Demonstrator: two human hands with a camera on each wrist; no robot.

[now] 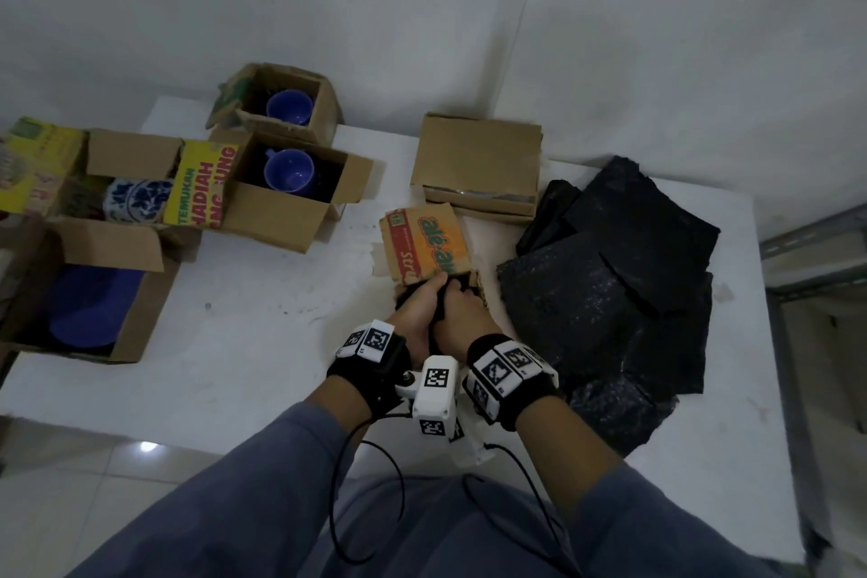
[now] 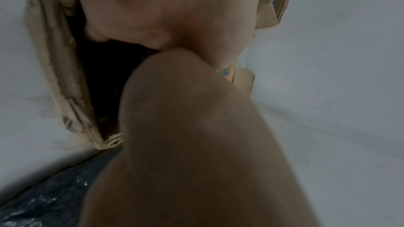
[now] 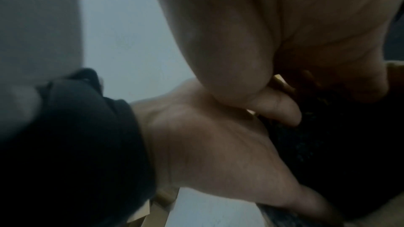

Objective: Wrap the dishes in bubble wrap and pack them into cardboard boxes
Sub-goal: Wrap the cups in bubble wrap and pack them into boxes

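Observation:
A small cardboard box [image 1: 424, 249] with an orange printed flap lies on the white table [image 1: 262, 343], and its opening faces me. Both hands hold a bundle in black bubble wrap [image 1: 440, 333] at that opening. My left hand [image 1: 419, 306] grips the bundle from the left, its fingers curled up against the flap's edge. My right hand [image 1: 464, 314] grips it from the right. The left wrist view shows the dark bundle [image 2: 104, 78] inside the torn box wall [image 2: 54, 61]. In the right wrist view the bundle [image 3: 317, 137] sits between both palms. What is inside the wrap is hidden.
A pile of black bubble wrap sheets [image 1: 624, 282] lies right of the hands. Flat cardboard [image 1: 478, 164] sits behind the box. At the left, open boxes hold blue cups [image 1: 287, 106] [image 1: 288, 171], a patterned dish [image 1: 136, 199] and a blue plate [image 1: 89, 314]. A metal rack [image 1: 816, 258] stands at the far right.

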